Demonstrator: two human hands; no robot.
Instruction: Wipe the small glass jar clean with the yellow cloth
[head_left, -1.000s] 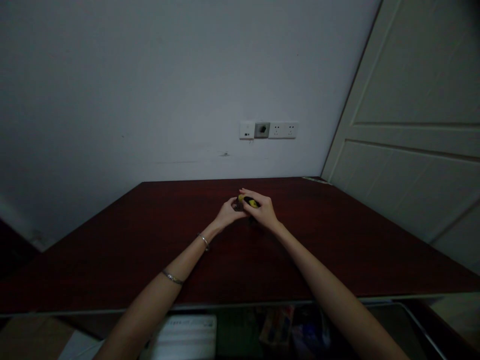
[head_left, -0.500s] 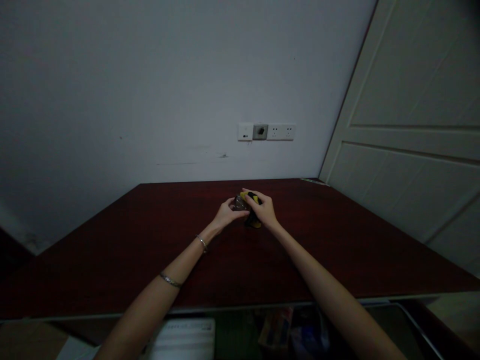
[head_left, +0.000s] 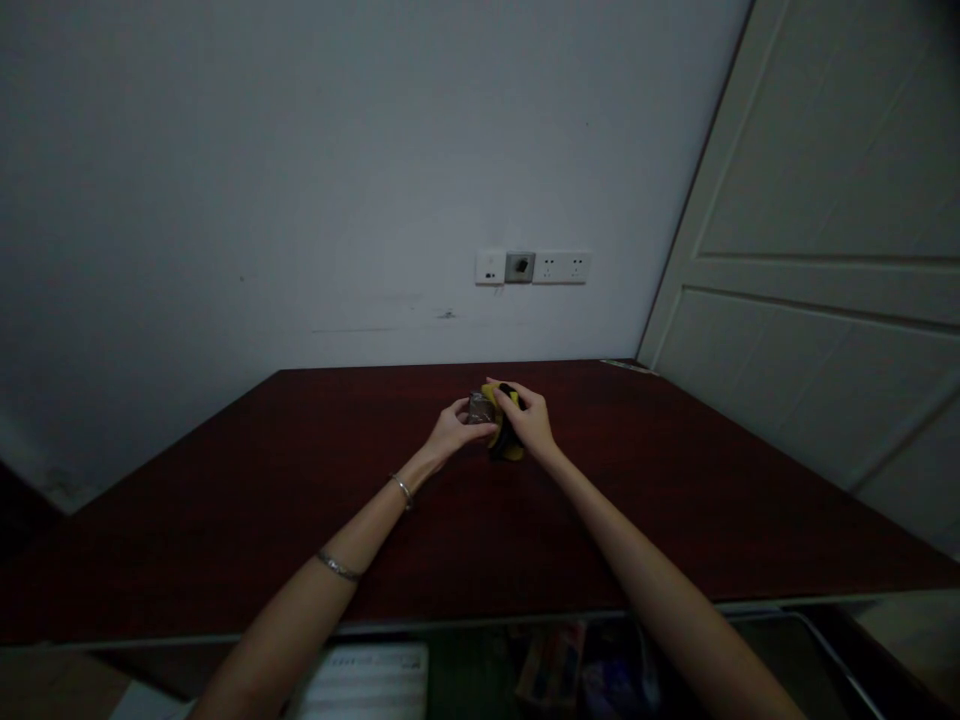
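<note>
Both hands meet over the middle of a dark red table (head_left: 300, 520). My right hand (head_left: 534, 420) is closed around a small yellow and black object (head_left: 508, 448), tilted so its lower end points down toward the table. My left hand (head_left: 453, 428) pinches a small grey piece (head_left: 478, 407) at the object's left end. I cannot make out what the object is in the dim light. Two thin bracelets sit on my left forearm.
A white wall stands behind the table with a row of sockets (head_left: 532, 267). A pale panelled door (head_left: 825, 300) is at the right. Below the table's near edge lie a white box (head_left: 367, 680) and several dim items.
The yellow and black object has turned from lying flat under my right hand to tilting downward. The grey piece at its left end has come into view. Both hands stay in place.
</note>
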